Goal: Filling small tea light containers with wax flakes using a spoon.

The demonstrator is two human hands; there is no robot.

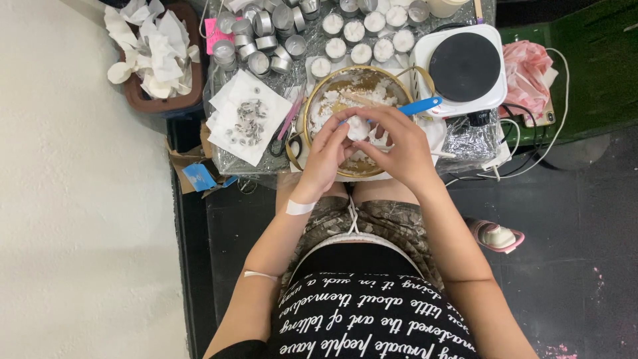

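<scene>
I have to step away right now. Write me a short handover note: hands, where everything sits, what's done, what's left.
Left hand and right hand: both closed together on a small white candle, held over the gold-rimmed bowl.
Bowl: holds white wax chunks and a blue-handled tool.
Behind the bowl: white tealights in rows, empty metal cups to their left.
Napkin left of the bowl: small metal wick pieces.
Hot plate: bare, right of the bowl.
Done: wax chunks already in the bowl.
Left: many tealights remain whole.
</scene>
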